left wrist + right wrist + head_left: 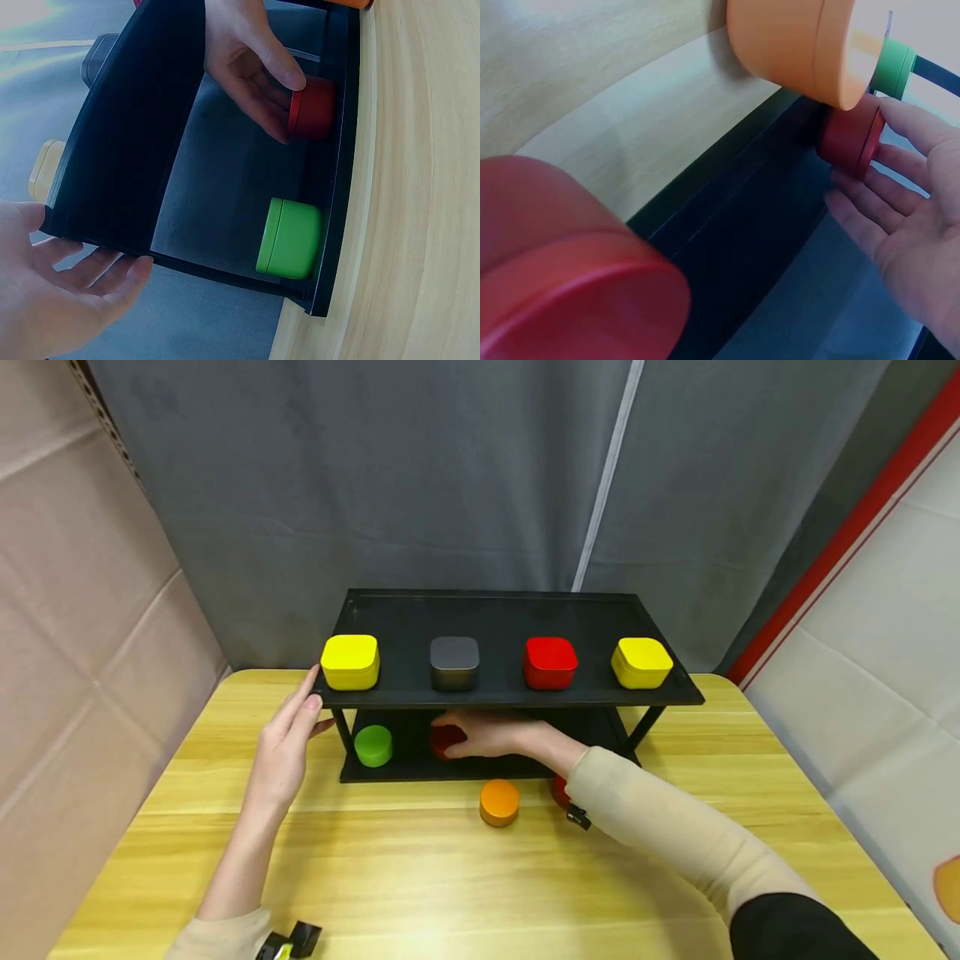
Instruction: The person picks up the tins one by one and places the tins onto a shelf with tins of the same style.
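Observation:
On the wooden table stands a black two-tier shelf (495, 610). My left hand (288, 743) holds its upper tier at the left front corner, fingertips against the side edge in the left wrist view. Reaching in under that tier, my right hand (487, 732) grips a round red tin (316, 109) between thumb and fingers. The tin is on the lower tier, near its front edge. To its left, also on the lower tier, sits a round green tin (373, 746). A round orange tin (499, 802) stands on the table in front; another red tin (577, 262) is partly hidden behind my right sleeve.
Along the front of the upper tier sit rounded-square tins: yellow (350, 662), black (454, 663), red (551, 662) and a second yellow one (642, 662). A grey curtain (405, 485) hangs behind, with pale walls at both sides.

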Available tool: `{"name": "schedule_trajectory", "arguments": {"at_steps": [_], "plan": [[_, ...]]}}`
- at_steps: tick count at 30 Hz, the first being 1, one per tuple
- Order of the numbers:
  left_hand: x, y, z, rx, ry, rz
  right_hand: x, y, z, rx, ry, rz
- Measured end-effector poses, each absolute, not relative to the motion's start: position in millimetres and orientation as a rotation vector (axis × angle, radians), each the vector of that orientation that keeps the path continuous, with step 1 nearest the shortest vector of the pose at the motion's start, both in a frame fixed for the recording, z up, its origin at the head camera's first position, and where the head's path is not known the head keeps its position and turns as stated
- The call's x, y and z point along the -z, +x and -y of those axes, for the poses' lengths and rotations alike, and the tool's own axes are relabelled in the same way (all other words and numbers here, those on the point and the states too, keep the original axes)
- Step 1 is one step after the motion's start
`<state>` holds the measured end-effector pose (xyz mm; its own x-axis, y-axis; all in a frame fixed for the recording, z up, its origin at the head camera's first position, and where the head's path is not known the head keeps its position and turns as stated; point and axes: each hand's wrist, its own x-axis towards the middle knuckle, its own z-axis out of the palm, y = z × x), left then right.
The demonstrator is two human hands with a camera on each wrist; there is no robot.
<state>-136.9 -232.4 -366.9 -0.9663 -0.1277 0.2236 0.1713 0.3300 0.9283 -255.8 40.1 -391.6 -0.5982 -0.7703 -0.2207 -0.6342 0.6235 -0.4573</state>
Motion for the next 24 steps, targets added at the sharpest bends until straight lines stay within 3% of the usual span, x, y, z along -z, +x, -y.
{"name": "schedule_trajectory", "arguments": {"at_steps": [24], "plan": [[365.7,-136.1,231.9,1.677,-0.037,2.34,391.5,-254.0,-42.1,0.484,-1.099,-2.443]]}}
